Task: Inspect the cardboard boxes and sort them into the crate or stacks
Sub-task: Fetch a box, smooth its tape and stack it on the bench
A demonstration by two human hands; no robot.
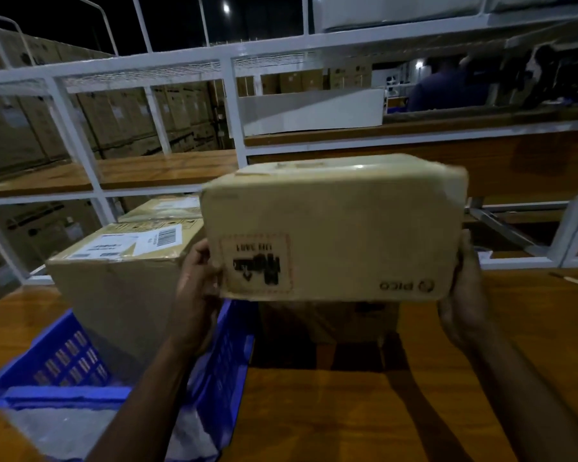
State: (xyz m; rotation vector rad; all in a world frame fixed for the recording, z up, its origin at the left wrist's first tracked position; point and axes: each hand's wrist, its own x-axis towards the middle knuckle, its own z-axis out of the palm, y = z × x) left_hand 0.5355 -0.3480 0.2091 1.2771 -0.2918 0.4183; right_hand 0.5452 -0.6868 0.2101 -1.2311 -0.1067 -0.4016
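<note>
I hold a taped cardboard box (334,228) up in front of me, its printed face upside down toward the camera. My left hand (196,285) grips its lower left edge with the thumb on the front face. My right hand (464,291) holds its right side. A blue plastic crate (60,365) stands at the lower left of the wooden table, with a larger labelled cardboard box (121,281) in it. Another labelled box (167,208) lies behind that one. Below the held box, a further cardboard box (327,323) sits on the table, mostly hidden.
A white metal rack frame (232,105) with wooden shelves rises behind the table. Stacked cartons (114,118) fill the far left background. A person in a dark top (447,86) is at the far right behind the rack. Bare wooden table (347,411) lies in front of me.
</note>
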